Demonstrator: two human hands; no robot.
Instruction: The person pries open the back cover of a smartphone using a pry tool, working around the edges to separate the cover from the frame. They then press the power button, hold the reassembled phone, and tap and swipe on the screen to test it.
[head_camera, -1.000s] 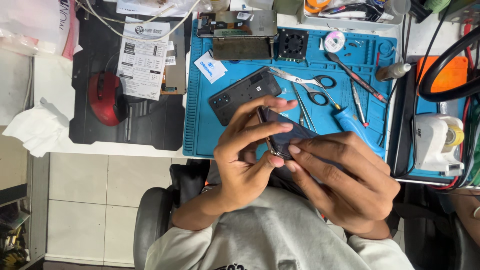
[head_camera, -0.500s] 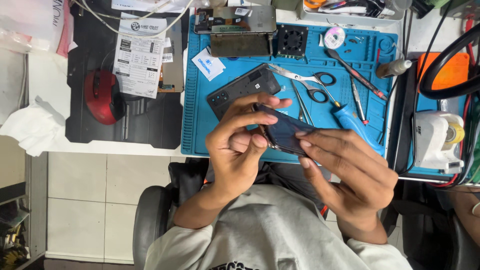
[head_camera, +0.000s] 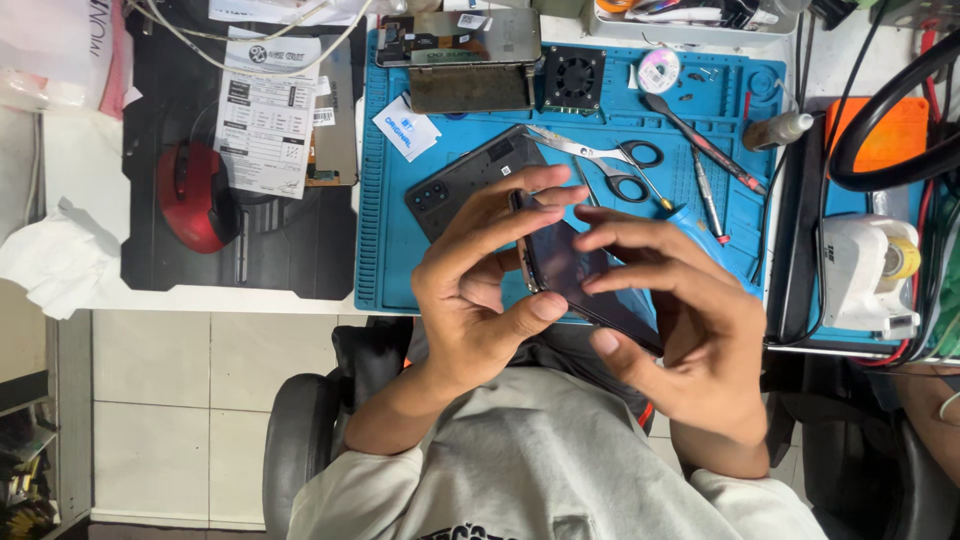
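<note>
Both my hands hold a dark smartphone (head_camera: 566, 268) above the near edge of a blue work mat (head_camera: 390, 250). My left hand (head_camera: 475, 290) grips its left edge, fingers over the top and thumb underneath. My right hand (head_camera: 680, 320) grips the right side, fingertips resting on the screen. A black phone back cover (head_camera: 455, 180) lies on the mat just beyond my left fingers.
On the mat lie scissors (head_camera: 610, 160), a screwdriver (head_camera: 700, 140), tweezers, a small fan (head_camera: 573, 78), a metal phone frame (head_camera: 470, 60) and a white packet (head_camera: 405, 128). A red mouse (head_camera: 195, 195) and printed paper (head_camera: 265, 115) sit on the black pad at left. A white tape dispenser (head_camera: 870, 270) stands right.
The phone has turned from edge-on to flatter between my hands and moved slightly right. My right fingers have come over onto the screen.
</note>
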